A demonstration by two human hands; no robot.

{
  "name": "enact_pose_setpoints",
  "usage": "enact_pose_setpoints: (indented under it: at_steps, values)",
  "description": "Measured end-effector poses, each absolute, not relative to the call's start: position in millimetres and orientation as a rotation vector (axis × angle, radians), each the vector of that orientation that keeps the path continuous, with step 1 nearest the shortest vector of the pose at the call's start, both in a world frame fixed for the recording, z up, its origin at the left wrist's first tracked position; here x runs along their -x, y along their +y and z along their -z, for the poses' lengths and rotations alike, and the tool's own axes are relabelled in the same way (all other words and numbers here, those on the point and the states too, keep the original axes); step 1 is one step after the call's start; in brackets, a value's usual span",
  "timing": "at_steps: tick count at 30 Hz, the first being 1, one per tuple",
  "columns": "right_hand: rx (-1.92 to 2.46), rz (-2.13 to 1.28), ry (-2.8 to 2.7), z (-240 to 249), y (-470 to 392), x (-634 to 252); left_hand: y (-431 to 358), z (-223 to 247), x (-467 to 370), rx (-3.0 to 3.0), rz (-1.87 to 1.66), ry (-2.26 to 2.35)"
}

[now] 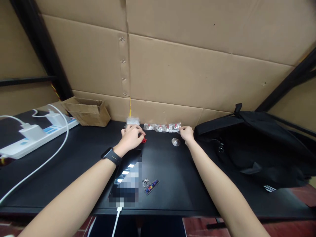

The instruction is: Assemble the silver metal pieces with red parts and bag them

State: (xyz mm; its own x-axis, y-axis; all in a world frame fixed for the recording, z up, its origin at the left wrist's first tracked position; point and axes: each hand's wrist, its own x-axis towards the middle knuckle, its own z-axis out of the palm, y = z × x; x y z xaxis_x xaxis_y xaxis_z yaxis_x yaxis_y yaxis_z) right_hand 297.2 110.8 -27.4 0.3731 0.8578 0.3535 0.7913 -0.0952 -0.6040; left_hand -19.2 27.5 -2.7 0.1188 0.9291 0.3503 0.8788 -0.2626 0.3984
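Note:
My right hand (pixel 187 134) pinches the edge of a clear plastic packet (pixel 175 127) that holds a silver disc and a small red piece. It is the rightmost in a row of similar packets (pixel 160 127) along the cardboard wall. Just below it, a bare silver disc (pixel 176 142) lies on the black table. My left hand (pixel 132 135), with a dark watch on the wrist, is palm down with curled fingers. Some red pieces (pixel 144 140) show beside its thumb side; what its fingertips hold is hidden. Behind it lies a stack of clear plastic bags (pixel 132 121).
A phone (pixel 127 177) with a white cable lies in front, beside a keyring with a colourful tag (pixel 151 187). At left are a white power strip (pixel 37 138) with chargers and an open cardboard box (pixel 90 113). A black backpack (pixel 256 148) takes up the right side.

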Motion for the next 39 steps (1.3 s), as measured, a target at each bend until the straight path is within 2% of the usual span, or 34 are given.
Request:
enact_pose_setpoints:
  at_steps: [7, 13, 19, 27, 39]
  values:
    - [1.979, 0.013, -1.388, 29, 120, -287, 28, -3, 29, -2.327, -0.767, 1.833]
    - [2.006, 0.156, -1.450, 27, 112, -283, 17, -8, 44, -2.245, -0.327, 1.881]
    - [2.008, 0.142, -1.554, 16, 93, -284, -10, -18, 26, -2.248, -0.024, 1.858]
    - [1.885, 0.040, -1.603, 9, 54, -294, -13, -22, 22, -2.340, -0.012, 1.772]
    - [1.834, -0.054, -1.634, 14, 57, -306, -6, -13, 26, -2.359, -0.113, 1.765]
